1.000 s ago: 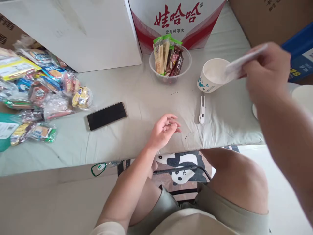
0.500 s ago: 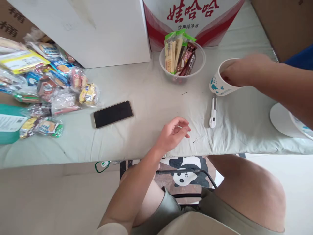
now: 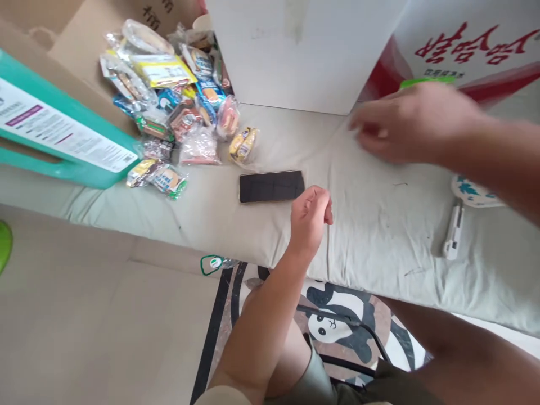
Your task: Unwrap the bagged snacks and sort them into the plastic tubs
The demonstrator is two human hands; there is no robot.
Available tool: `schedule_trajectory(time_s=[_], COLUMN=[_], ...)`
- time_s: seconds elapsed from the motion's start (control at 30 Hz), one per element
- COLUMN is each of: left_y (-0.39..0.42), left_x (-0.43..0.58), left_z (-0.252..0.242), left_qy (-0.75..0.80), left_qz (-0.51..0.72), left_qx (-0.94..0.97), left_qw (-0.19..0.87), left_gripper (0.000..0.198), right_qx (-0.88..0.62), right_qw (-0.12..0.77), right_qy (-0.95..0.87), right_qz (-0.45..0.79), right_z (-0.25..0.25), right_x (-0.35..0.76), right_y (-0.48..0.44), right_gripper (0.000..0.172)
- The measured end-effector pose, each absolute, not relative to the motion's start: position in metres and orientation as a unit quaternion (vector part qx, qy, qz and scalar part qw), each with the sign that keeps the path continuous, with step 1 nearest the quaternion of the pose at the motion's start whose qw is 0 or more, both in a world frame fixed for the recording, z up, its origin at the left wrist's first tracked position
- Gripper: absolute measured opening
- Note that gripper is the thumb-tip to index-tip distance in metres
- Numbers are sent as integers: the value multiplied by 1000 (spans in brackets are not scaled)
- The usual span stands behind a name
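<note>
My left hand [image 3: 312, 216] is curled into a loose fist over the cloth, just right of a black phone [image 3: 270, 187], with nothing visible in it. Blurred by motion, my right hand [image 3: 405, 124] is in the air with its fingers reaching left and somewhat apart; I see nothing held. It covers the clear bowl of snack sticks, of which only green wrapper tops [image 3: 426, 82] show. Below my right forearm, a white paper tub with blue-green leaves [image 3: 472, 191] is partly hidden. A white utility knife [image 3: 453, 232] lies in front of it.
Several wrapped snacks [image 3: 185, 121] are heaped at the left, beside a teal jug [image 3: 71, 132] and an open cardboard box [image 3: 80, 34]. A white box [image 3: 291, 62] and a red-and-white carton [image 3: 476, 62] stand along the back. The table's cloth-covered front edge [image 3: 333, 275] runs above my legs.
My right hand has come out of the paper tub and moved left past the bowl. My left hand's fingers have curled in. The view has turned to the left.
</note>
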State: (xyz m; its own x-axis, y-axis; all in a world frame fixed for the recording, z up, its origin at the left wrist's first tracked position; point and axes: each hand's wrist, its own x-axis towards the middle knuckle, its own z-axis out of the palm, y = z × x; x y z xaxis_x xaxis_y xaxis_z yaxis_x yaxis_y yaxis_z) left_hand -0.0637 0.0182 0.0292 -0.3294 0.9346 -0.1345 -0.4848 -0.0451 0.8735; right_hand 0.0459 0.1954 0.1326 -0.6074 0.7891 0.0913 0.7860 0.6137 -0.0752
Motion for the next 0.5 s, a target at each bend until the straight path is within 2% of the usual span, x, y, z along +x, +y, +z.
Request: schedule_trajectory(time_s=[0.07,0.13,0.3,0.4,0.5], left_y=[16,11,-1,-4,-3], left_x=[-72,-77,-86,-91,-95], left_z=[30,32,37,39,40], left_qy=[460,461,446,442,461], left_qz=[690,685,679,692,717], left_qx=[231,224,218,230,236], left_qw=[509,517,540,522,466], left_gripper=[37,36,34,40,44], right_qx=[-298,-243,-200,-248,-317], right_qw=[89,93,89,128,171], right_qy=[-949,-963,-960,-929,-899], right_qz=[52,71,177,244,250], right_z=[114,86,36,37,49], right_x=[-35,-105,-184,-155,-87], right_y=[181,182,209,217,208], right_gripper=[40,61,47,47,41])
